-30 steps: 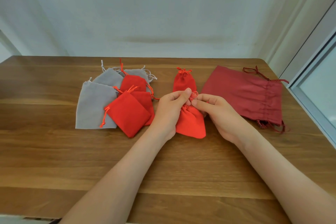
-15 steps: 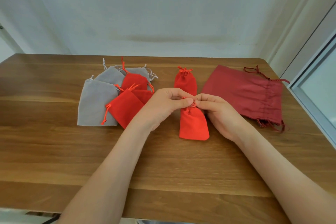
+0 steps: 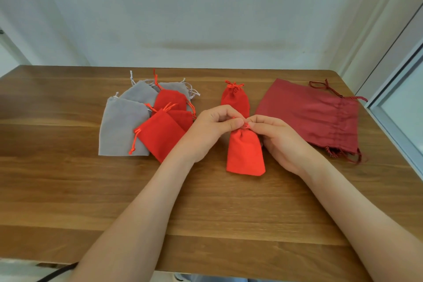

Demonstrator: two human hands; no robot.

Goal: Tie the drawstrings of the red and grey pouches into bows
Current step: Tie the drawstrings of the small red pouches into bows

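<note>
A wooden table (image 3: 68, 190) with long plank grain and a rounded far right corner fills the lower part of the view. On its right part a large maroon bag (image 3: 304, 112) lies flat, its gathered mouth turned toward the right edge. Dark red cords (image 3: 320, 86) trail from that end, one loop toward the far corner and a bunch on the nearer side. Behind the table stands a pale wall (image 3: 206, 7) with a faint dark horizontal smudge (image 3: 217, 44). A grey-white window frame (image 3: 393, 107) runs beside the table's right edge. A black cable (image 3: 57, 271) shows below the near edge, lower left
</note>
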